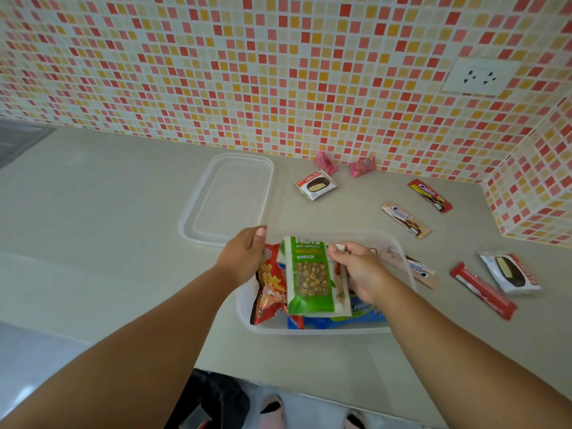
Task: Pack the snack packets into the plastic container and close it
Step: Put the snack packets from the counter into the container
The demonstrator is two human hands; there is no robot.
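Note:
A clear plastic container sits on the counter in front of me. Inside it lie a red-orange snack bag, a green nuts packet and a blue packet at the bottom. My right hand pinches the green nuts packet's right edge above the container. My left hand rests on the container's left rim, against the red-orange bag. The clear lid lies flat behind the container.
Loose snacks lie on the counter to the right: a choco pie, two pink candies, several wafer bars, a long red bar and another pie packet. The tiled wall forms a corner on the right; a socket is above.

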